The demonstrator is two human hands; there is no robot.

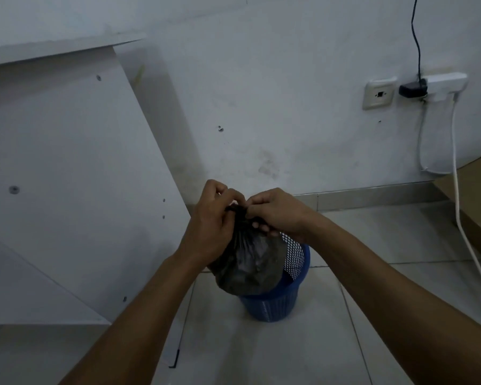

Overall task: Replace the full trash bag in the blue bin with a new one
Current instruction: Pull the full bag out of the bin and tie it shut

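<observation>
Both hands were up at the neck of the black trash bag (250,269), which was gathered into a tight twist. The L hand (210,218) had its fingers curled round the twist from the left. The R hand (275,215) pinched it from the right, with the fingertips tucked under the bunched plastic. The two hands were nearly touching.

The bag hung full and rounded below the hands, its lower part at the mouth of the blue bin (278,305). It covered the bin's left side and left the mesh wall on the right exposed. Can't tell whether the bag's bottom was resting inside or clear of the rim.

The bin stood upright on the tiled floor (372,315), near a white wall (261,93). A white board w/ screw holes (67,176) leaned at left. At right, on the wall, a socket (379,94) sat beside a power strip (446,80) w/ a black adapter (411,88) plugged in. A white cable (457,204) dropped from the strip to the floor. A small L-shaped key (176,357) lay on the tiles near the L forearm.
</observation>
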